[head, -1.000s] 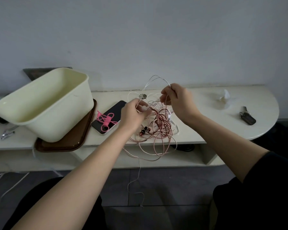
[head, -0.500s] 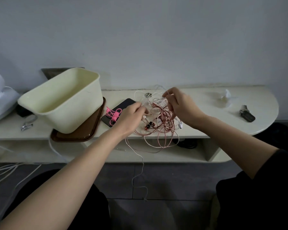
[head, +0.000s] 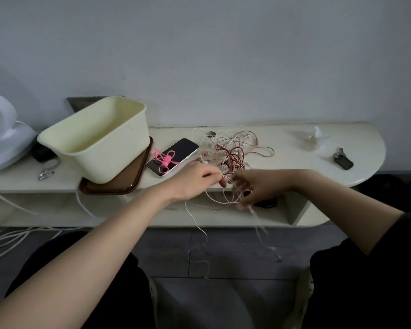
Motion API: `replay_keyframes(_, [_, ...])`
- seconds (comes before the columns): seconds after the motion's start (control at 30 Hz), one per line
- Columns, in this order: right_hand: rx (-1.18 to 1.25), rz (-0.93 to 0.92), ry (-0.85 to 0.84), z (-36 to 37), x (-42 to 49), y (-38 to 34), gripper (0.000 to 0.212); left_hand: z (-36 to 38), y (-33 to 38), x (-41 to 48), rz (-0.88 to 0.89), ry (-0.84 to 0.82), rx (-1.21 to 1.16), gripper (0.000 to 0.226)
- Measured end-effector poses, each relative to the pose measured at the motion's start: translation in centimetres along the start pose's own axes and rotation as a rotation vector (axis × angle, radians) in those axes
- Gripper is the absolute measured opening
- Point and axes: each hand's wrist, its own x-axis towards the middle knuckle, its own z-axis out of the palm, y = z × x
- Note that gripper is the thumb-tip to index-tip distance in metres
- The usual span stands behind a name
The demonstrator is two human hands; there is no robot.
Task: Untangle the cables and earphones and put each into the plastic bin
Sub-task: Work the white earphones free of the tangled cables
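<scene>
Cream plastic bin on left of tabletop showing no cable inside, nothing sorted yet; red-and-white tangle of cables and earphones heaped mid-tabletop, strands trailing off front edge, left hand pinching one strand, right hand curled round others, blurred; untangling barely begun.

A cream table with a rounded right end stands against the wall, with 1 open shelf under its top. From left to right the top carries a white fan base, a small metal clip, a brown tray that overhangs the front edge and bears the plastic bin, a phone just beside the tray, a tangle of cables spilling over the front edge, a crumpled white scrap and a dark key fob.
</scene>
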Motion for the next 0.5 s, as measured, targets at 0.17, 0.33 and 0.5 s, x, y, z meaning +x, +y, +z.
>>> replay_keyframes(0.17, [0.308,-0.213,0.151,0.0,-0.2,-2.4,0.024,0.5,-0.2,0.8,-0.003,0.033,0.027,0.021])
replay_keyframes(0.33, [0.39,-0.124,0.319,-0.9,-0.2,-1.9,0.026,-0.2,-1.2,0.6,-0.085,0.088,-0.138,0.016])
replay_keyframes(0.5, [0.289,0.025,0.678,-2.0,0.0,-0.3,0.028,-0.9,-2.8,0.3,-0.216,0.117,-0.122,0.032])
